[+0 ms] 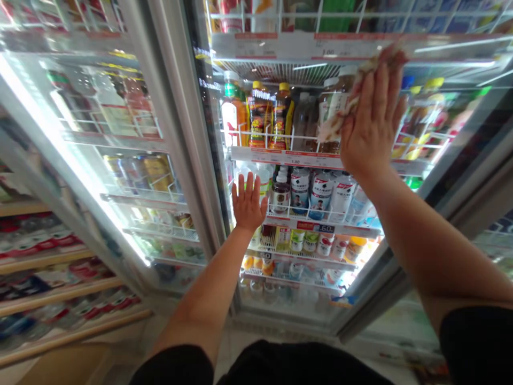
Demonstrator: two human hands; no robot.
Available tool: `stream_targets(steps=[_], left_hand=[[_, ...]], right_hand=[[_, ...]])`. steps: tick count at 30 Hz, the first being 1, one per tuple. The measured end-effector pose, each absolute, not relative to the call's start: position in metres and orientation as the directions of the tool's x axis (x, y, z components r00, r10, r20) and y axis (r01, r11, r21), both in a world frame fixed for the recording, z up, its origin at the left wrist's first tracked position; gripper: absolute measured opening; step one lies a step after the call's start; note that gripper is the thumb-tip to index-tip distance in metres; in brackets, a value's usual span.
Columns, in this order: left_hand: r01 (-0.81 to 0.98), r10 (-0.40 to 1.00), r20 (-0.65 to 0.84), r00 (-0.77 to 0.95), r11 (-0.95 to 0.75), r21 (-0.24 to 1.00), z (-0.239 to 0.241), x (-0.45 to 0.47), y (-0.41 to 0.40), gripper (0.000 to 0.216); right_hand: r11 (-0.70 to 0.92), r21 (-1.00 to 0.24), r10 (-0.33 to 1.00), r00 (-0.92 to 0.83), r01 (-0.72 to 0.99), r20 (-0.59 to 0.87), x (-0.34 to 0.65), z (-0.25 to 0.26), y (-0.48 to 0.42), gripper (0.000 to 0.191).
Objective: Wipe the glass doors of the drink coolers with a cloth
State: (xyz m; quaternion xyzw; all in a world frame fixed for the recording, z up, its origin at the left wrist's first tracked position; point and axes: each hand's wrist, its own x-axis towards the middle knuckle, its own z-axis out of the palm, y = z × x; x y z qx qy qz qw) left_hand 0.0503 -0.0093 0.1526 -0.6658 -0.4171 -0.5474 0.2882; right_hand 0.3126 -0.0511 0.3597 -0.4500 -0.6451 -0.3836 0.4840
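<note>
I face a glass-doored drinks fridge (pixel 304 160) with bottles and cans on white wire shelves. My right hand (pixel 371 125) lies flat against the glass at upper right, fingers stretched out, pressing a crumpled pale cloth (pixel 340 115) onto the door. My left hand (pixel 248 203) rests flat on the glass lower down, near the door's left edge, fingers spread and holding nothing. Behind the glass stand orange and brown bottles (pixel 264 115) on one shelf and white-labelled bottles (pixel 320 192) on the shelf below.
A second glass door (pixel 120 160) to the left stands at an angle, bright with glare. A grey frame post (pixel 180 133) separates the two doors. Wooden shelves with packaged goods (pixel 52 278) run along the far left. Pale floor tiles lie below.
</note>
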Motion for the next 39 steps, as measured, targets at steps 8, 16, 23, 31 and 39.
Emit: stream_targets(steps=[8,16,23,31,39], left_hand=[[0.871,0.248,0.968,0.026,-0.481,0.100,0.153,0.051,-0.009,0.062],[0.872,0.242,0.970,0.026,-0.480,0.096,0.152,0.051,-0.009,0.061],[0.877,0.249,0.967,0.045,-0.474,0.082,0.151,0.049,-0.009,0.061],[0.876,0.188,0.979,0.077,-0.481,0.024,0.153,0.050,-0.010,0.062],[0.899,0.223,0.972,0.075,-0.437,0.031,0.152,0.049,-0.009,0.063]], right_hand=[[0.335,0.115,0.253,-0.207,0.935,0.945,0.284,0.368,-0.041,0.063],[0.491,0.378,0.262,-0.547,0.785,0.795,0.247,0.332,-0.045,0.069],[0.434,0.333,0.269,-0.474,0.837,0.839,0.221,0.326,-0.038,0.073],[0.525,0.498,0.259,-0.687,0.690,0.679,0.215,0.305,-0.038,0.078],[0.532,0.499,0.218,-0.679,0.685,0.701,0.258,0.266,-0.047,0.074]])
